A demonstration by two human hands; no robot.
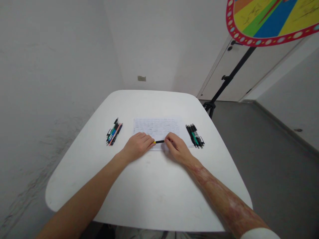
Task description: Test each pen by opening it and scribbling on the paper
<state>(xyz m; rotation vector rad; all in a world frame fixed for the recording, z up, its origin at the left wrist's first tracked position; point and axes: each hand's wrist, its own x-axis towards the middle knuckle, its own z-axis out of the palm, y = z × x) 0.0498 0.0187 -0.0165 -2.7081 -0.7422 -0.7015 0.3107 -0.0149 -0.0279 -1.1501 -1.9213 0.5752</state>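
Look, your curled left hand (138,146) and right hand (176,147) pinch the black pen (159,141) from opposite ends, its long axis lying sideways along the handwritten sheet (156,127)'s near edge.

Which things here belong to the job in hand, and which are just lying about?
In use: left hand, right hand, black pen with a yellow end held between them, handwritten sheet.
Lying about: left pen bundle, right pen bundle, colourful wheel, black stand.

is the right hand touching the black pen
Touching. The head view shows the fingers of the right hand pressed against the right end of the black pen.
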